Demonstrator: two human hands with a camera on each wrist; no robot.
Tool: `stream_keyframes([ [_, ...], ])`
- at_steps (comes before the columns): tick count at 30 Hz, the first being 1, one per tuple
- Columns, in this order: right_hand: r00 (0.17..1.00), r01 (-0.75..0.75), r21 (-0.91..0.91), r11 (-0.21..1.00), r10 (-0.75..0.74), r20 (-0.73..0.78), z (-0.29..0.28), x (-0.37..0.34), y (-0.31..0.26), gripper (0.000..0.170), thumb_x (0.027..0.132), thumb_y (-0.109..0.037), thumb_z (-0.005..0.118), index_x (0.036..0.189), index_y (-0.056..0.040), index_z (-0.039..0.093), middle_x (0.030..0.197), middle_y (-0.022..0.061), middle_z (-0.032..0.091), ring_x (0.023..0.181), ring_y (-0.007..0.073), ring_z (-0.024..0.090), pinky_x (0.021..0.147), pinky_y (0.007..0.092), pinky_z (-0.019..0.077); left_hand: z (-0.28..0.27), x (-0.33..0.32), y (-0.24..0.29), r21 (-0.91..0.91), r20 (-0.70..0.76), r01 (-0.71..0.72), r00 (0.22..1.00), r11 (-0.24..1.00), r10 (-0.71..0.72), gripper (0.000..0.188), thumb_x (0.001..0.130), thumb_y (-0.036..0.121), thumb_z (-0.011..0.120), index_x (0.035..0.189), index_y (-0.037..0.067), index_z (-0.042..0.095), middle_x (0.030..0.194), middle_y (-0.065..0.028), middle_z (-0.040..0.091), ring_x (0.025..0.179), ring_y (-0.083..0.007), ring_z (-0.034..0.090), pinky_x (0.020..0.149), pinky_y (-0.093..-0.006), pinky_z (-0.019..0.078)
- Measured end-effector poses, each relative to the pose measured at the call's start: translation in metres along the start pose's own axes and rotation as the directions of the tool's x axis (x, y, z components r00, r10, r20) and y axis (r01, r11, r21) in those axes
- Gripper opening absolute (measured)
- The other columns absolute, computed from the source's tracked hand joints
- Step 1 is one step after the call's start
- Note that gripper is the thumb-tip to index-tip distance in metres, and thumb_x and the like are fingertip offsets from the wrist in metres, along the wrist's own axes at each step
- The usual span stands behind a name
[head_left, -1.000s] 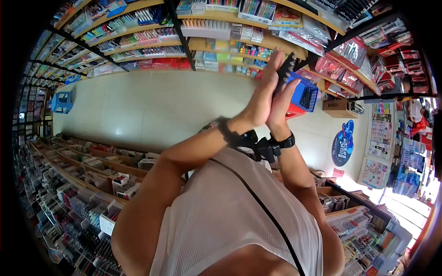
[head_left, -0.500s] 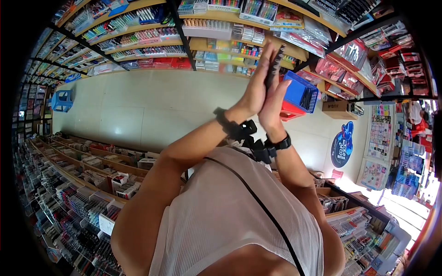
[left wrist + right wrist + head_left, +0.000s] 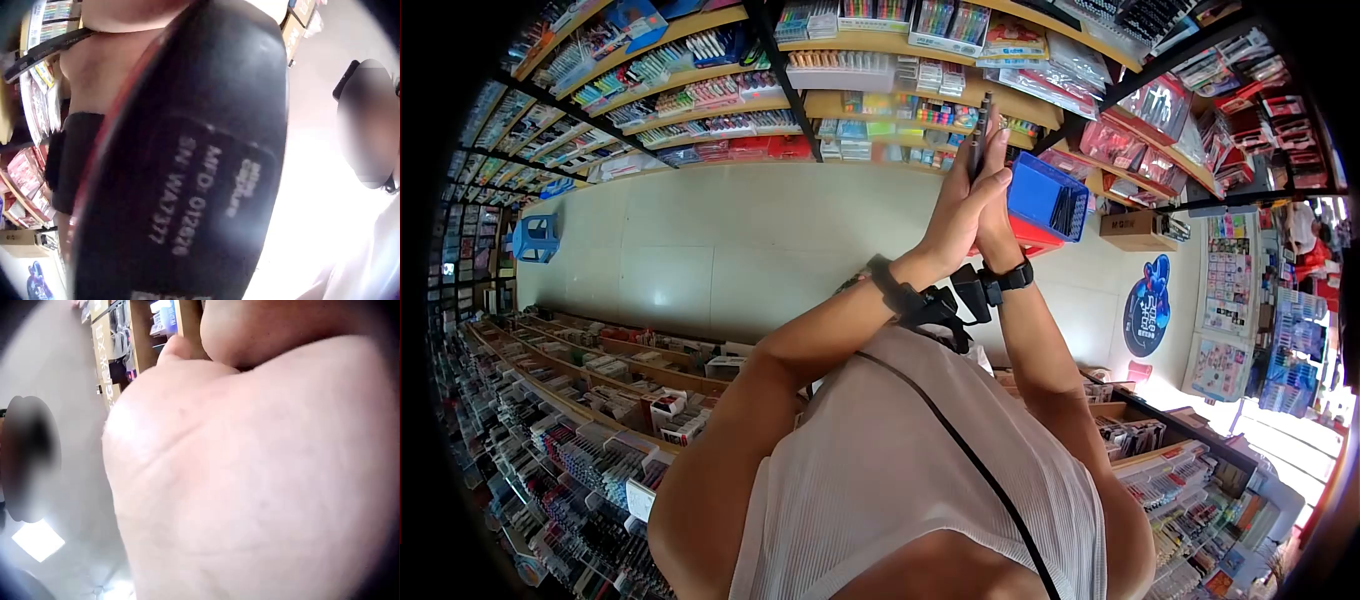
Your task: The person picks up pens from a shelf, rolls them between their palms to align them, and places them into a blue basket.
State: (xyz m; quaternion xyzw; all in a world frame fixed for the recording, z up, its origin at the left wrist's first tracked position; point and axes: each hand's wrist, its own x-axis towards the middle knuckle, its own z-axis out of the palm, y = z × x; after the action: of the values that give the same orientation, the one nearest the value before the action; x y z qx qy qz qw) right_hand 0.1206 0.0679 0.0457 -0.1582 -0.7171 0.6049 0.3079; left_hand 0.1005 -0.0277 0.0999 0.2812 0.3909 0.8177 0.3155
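Note:
In the head view my left hand (image 3: 950,225) and right hand (image 3: 996,215) lie palm to palm in front of the chest, fingers pointing up and away. Between them is a bundle of slim black pens (image 3: 978,140), its far ends sticking up past the left fingers. The left thumb lies across toward the right hand. A black pen (image 3: 44,55) also juts from the hands in the left wrist view, where the camera housing hides most of the grasp. The right wrist view shows mainly the heel of the right hand (image 3: 187,444); the pens are hidden there.
Just right of the hands, a blue basket (image 3: 1022,195) with dark pens inside stands over a red one (image 3: 1030,237). A cardboard box (image 3: 1135,231) is on the floor beyond. Stocked shelves (image 3: 880,105) line the far side; a blue stool (image 3: 536,240) stands at left.
Both hands have shifted left, away from the basket. The pens have turned from a row seen broadside to a narrow upright bundle, and the palms have slid against each other.

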Motion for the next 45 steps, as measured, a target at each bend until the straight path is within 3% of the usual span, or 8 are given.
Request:
stream_keyframes([
  [2, 0.919, 0.382, -0.527, 0.759, -0.373, 0.129, -0.002, 0.0, 0.014, 0.069, 0.109, -0.046, 0.028, 0.157, 0.0009, 0.015, 0.162, 0.0236, 0.021, 0.15, 0.0295, 0.023, 0.118, 0.0341, 0.0256, 0.002, 0.0, -0.004, -0.067, -0.139, 0.049, 0.989, 0.997, -0.058, 0.065, 0.099, 0.029, 0.059, 0.152, 0.003, 0.034, 0.153, -0.0092, 0.039, 0.14, -0.0188, 0.036, 0.116, -0.035, 0.0265],
  [6, 0.997, 0.016, -0.256, 0.967, -0.033, -0.064, 0.014, 0.002, -0.026, 0.082, 0.104, -0.045, 0.041, 0.153, 0.0126, 0.009, 0.155, 0.0353, 0.025, 0.145, 0.0449, 0.028, 0.119, 0.0432, 0.0222, -0.011, 0.006, -0.015, -0.19, -0.098, 0.104, 0.987, 0.976, -0.125, 0.061, 0.104, 0.038, 0.05, 0.153, 0.005, 0.034, 0.156, -0.006, 0.037, 0.142, -0.0188, 0.036, 0.117, -0.0346, 0.0261],
  [13, 0.986, 0.0, -0.554, 0.833, -0.094, -0.141, 0.019, 0.009, -0.004, 0.078, 0.102, -0.037, 0.046, 0.15, 0.0153, 0.014, 0.155, 0.0365, 0.024, 0.146, 0.0481, 0.023, 0.119, 0.0529, 0.0184, -0.027, 0.013, -0.028, -0.513, 0.001, 0.243, 0.959, 0.823, -0.283, 0.055, 0.106, 0.043, 0.042, 0.15, 0.01, 0.039, 0.153, -0.003, 0.043, 0.138, -0.0177, 0.042, 0.115, -0.0351, 0.0314],
  [24, 0.99, -0.047, -0.539, 0.841, -0.034, -0.14, 0.022, 0.002, 0.012, 0.078, 0.097, -0.021, 0.053, 0.152, 0.0136, 0.011, 0.157, 0.0347, 0.02, 0.149, 0.0454, 0.018, 0.12, 0.0548, 0.0151, -0.056, 0.014, -0.057, -0.602, -0.089, 0.29, 0.901, 0.744, -0.424, 0.04, 0.108, 0.036, 0.039, 0.134, 0.009, 0.051, 0.139, -0.0057, 0.056, 0.129, -0.0226, 0.051, 0.111, -0.0388, 0.0381],
  [36, 0.978, -0.174, -0.336, 0.926, 0.122, -0.171, 0.017, 0.007, -0.004, 0.077, 0.097, -0.03, 0.053, 0.152, 0.0115, 0.018, 0.158, 0.0323, 0.022, 0.15, 0.0405, 0.02, 0.121, 0.041, 0.0182, -0.078, 0.022, -0.065, -0.664, 0.007, 0.354, 0.884, 0.658, -0.467, 0.04, 0.108, 0.034, 0.036, 0.135, 0.009, 0.051, 0.142, -0.0079, 0.055, 0.131, -0.0216, 0.051, 0.112, -0.0377, 0.0381],
  [38, 0.956, -0.288, -0.073, 0.955, 0.283, -0.077, 0.007, 0.001, -0.018, 0.076, 0.101, -0.035, 0.05, 0.153, 0.0096, 0.017, 0.158, 0.0312, 0.023, 0.15, 0.0365, 0.024, 0.12, 0.0375, 0.0213, -0.086, 0.026, -0.073, -0.676, 0.007, 0.299, 0.917, 0.674, -0.399, 0.037, 0.108, 0.031, 0.038, 0.132, 0.007, 0.051, 0.144, -0.0117, 0.053, 0.134, -0.024, 0.048, 0.113, -0.0406, 0.0378],
  [39, 0.975, -0.214, -0.193, 0.958, 0.196, -0.109, 0.0, -0.003, -0.016, 0.075, 0.103, -0.037, 0.046, 0.154, 0.0085, 0.017, 0.158, 0.0291, 0.026, 0.148, 0.0333, 0.029, 0.119, 0.035, 0.0241, -0.084, 0.026, -0.067, -0.676, 0.005, 0.297, 0.917, 0.675, -0.399, 0.037, 0.108, 0.031, 0.038, 0.132, 0.007, 0.051, 0.144, -0.0117, 0.053, 0.134, -0.024, 0.048, 0.113, -0.0406, 0.0378],
  [45, 0.963, -0.157, 0.156, 0.975, 0.187, -0.194, -0.026, -0.033, -0.016, 0.085, 0.103, -0.059, 0.035, 0.157, 0.0029, 0.015, 0.162, 0.0181, 0.023, 0.145, 0.024, 0.032, 0.118, 0.037, 0.0265, -0.076, 0.037, -0.029, -0.697, -0.045, 0.169, 0.96, 0.697, -0.278, 0.035, 0.105, 0.029, 0.043, 0.128, 0.004, 0.051, 0.147, -0.0181, 0.049, 0.141, -0.0307, 0.041, 0.116, -0.0477, 0.0347],
])
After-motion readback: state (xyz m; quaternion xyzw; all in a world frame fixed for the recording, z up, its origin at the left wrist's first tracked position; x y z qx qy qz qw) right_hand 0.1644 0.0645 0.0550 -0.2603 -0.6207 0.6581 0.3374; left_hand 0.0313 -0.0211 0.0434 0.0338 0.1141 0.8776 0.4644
